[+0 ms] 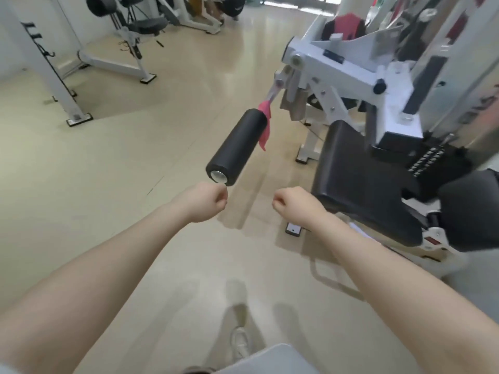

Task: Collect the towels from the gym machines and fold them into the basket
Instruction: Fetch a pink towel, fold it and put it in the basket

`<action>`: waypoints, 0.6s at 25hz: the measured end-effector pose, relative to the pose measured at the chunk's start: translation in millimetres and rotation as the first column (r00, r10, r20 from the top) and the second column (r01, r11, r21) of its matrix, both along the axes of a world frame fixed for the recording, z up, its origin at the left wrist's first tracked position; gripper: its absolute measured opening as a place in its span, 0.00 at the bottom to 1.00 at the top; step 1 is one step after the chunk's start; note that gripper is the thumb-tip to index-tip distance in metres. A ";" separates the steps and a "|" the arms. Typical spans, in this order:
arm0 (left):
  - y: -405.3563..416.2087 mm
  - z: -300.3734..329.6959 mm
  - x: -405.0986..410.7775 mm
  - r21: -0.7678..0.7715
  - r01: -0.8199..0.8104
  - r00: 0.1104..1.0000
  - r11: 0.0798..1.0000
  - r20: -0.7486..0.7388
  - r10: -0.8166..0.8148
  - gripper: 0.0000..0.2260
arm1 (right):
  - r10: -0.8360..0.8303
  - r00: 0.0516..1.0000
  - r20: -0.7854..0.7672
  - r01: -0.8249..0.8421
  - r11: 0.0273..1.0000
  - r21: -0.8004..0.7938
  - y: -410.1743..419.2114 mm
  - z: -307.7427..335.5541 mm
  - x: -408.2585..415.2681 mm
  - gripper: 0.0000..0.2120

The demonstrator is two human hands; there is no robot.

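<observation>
Both hands are curled into empty fists: left hand [204, 201], right hand [293, 203]. The pink towel [264, 122] hangs up past the fingers, on the black roller [237, 149].

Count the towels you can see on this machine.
3 by my count: a pink towel behind the black roller pad, a tan towel under the frame, another pink one on top. Others may be hidden.

Glossy beige floor [135, 163], streaked with pale reflections. White-framed gym machine [351, 74] at right with black padded seat [361, 182] and black foam roller [237, 149]. More white machines [127, 36] with dark pads at upper left, against white wall [73, 20]. Bright daylight at far end.
</observation>
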State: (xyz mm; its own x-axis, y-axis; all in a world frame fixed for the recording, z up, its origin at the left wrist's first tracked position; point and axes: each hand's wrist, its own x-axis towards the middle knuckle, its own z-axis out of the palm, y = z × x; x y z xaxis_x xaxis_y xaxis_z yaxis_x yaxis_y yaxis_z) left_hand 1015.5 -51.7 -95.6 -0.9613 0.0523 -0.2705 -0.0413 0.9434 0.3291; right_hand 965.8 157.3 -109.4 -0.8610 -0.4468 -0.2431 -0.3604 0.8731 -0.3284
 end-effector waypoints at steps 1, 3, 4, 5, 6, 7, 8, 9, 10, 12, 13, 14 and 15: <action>-16.2 -4.3 -17.2 0.001 -0.011 1.000 1.000 0.019 0.011 0.09 | -0.014 1.000 0.027 0.015 1.000 -0.015 -15.4 -5.3 -23.3 0.12; -50.3 -13.3 -52.2 0.008 -0.023 0.999 1.000 0.042 0.023 0.09 | -0.036 0.996 0.077 0.038 0.999 -0.029 -46.6 -17.3 -67.2 0.12; -67.1 -17.7 -70.7 0.012 -0.027 0.998 1.000 0.056 0.026 0.09 | -0.043 0.994 0.096 0.045 0.999 -0.024 -62.1 -22.6 -87.9 0.12; -83.5 -22.0 -88.9 0.025 -0.030 0.997 0.999 0.066 0.028 0.09 | -0.047 0.993 0.105 0.050 0.999 -0.017 -77.4 -27.2 -107.5 0.12; -101.2 -25.9 -109.9 0.043 -0.032 0.997 0.999 0.072 0.029 0.09 | -0.055 0.992 0.113 0.057 0.998 -0.015 -94.1 -31.5 -128.8 0.12; -119.4 -30.7 -131.6 0.060 -0.028 0.997 0.998 0.068 0.024 0.09 | -0.066 0.991 0.119 0.069 0.998 -0.017 -110.5 -35.2 -148.8 0.11; -140.5 -36.3 -158.2 0.069 -0.014 0.998 0.997 0.065 0.010 0.08 | -0.087 0.988 0.131 0.090 0.996 -0.021 -129.8 -40.3 -171.9 0.11; -160.8 -41.4 -183.8 0.077 0.006 0.998 0.997 0.063 -0.011 0.08 | -0.110 0.984 0.140 0.115 0.993 -0.026 -147.4 -45.0 -192.7 0.10; -181.8 -45.6 -210.6 0.083 0.024 0.997 0.996 0.065 -0.030 0.07 | -0.135 0.980 0.148 0.140 0.990 -0.026 -165.6 -48.9 -213.0 0.10; -224.6 -45.1 -264.5 0.084 0.077 0.992 0.994 0.093 -0.084 0.06 | -0.200 0.963 0.182 0.210 0.977 -0.039 -202.6 -52.6 -256.6 0.11; -249.9 -41.2 -293.6 0.081 0.102 0.987 0.991 0.114 -0.111 0.06 | -0.241 0.948 0.206 0.255 0.966 -0.045 -223.7 -51.0 -283.6 0.11; -271.8 -37.4 -317.9 0.076 0.126 0.982 0.989 0.135 -0.135 0.05 | -0.278 0.933 0.229 0.297 0.953 -0.053 -240.5 -47.2 -307.5 0.11; -290.4 -32.9 -342.7 0.072 0.159 0.975 0.985 0.144 -0.168 0.06 | -0.317 0.918 0.238 0.343 0.936 -0.076 -254.4 -41.6 -329.9 0.11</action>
